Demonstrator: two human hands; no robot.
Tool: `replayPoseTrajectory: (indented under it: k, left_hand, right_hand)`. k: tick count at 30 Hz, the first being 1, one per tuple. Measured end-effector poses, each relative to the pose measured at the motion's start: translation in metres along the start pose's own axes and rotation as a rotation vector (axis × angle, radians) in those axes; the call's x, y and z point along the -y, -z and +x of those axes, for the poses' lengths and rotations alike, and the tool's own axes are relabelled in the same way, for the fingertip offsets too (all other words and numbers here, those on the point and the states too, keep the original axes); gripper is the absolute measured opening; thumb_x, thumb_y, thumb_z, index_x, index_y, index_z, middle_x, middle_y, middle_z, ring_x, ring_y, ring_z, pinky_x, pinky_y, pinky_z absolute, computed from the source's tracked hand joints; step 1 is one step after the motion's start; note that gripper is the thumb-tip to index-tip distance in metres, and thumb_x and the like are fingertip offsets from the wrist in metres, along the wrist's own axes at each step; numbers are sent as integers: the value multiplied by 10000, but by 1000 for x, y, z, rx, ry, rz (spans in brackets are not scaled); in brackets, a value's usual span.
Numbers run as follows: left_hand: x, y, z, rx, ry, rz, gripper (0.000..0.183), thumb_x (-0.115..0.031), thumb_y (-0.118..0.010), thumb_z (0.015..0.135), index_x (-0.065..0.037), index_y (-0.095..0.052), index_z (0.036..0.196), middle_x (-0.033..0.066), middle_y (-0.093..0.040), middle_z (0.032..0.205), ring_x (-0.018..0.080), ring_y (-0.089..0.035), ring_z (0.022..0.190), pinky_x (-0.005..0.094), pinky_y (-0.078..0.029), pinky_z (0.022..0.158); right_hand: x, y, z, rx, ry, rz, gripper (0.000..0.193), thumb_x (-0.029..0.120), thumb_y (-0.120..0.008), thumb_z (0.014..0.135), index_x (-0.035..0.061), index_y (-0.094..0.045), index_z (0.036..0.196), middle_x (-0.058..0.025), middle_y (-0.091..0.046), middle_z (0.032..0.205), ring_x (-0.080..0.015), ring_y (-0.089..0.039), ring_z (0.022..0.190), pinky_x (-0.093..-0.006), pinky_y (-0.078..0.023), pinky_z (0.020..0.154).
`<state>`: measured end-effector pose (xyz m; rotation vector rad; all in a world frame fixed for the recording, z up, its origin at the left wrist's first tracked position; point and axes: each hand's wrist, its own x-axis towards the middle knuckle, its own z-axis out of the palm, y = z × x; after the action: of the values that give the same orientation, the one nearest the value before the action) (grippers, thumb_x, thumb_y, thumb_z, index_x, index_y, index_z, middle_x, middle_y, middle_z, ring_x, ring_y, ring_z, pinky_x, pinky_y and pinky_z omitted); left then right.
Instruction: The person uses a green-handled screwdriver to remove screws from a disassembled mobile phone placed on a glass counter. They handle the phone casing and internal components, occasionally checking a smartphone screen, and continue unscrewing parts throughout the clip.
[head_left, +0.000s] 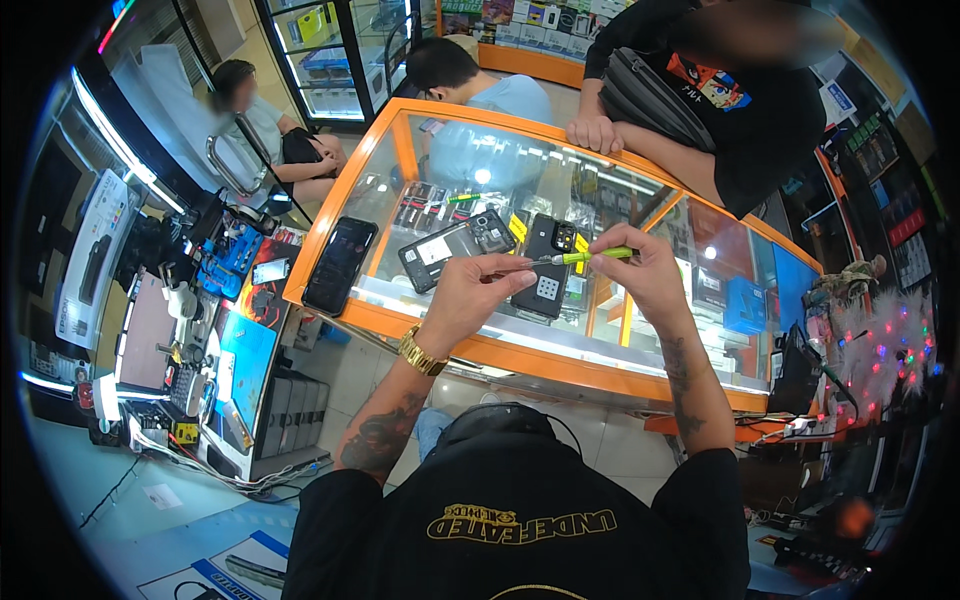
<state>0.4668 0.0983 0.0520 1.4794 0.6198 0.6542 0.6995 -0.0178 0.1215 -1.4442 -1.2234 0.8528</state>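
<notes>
My right hand (645, 275) grips a slim green pen-shaped tool (590, 257) with a silvery front end that points left. At that end, the closed fingertips of my left hand (480, 298) pinch something too small to make out. Both hands are just above a glass counter. Under them lies a black phone or phone back (543, 285) with a camera block at its top. Left of it rests a phone (430, 255) that seems to have its back off, partly behind my left hand. A dark-screened phone (340, 265) lies at the counter's left end.
The glass counter (400, 112) has an orange frame and boxed goods inside. A person in black (740, 150) leans on its far edge; another in light blue (510, 98) bends behind it. Someone sits (262, 125) at the far left. A cluttered workbench (225, 350) stands left.
</notes>
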Motion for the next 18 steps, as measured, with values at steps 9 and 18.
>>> replayPoseTrajectory:
  k: [9,18]
  left_hand:
    - [-20,1,-17,-101,-30,226,178,-121,-808,906,3,-808,1033,51,-786,855,53,-668,772,216,-504,677]
    - [-16,-2,-21,-199,-250,362,167,-166,-821,866,-47,-822,983,118,-777,819,168,-718,669,299,-507,593]
  right_hand:
    - [19,-2,-3,82,91,-67,126,-25,-754,866,-18,-717,986,-57,-655,985,-132,-610,966,-274,-470,880]
    - [29,-7,-6,76,198,-275,102,-14,-751,838,-4,-739,939,-68,-678,931,-161,-657,906,-297,-499,859]
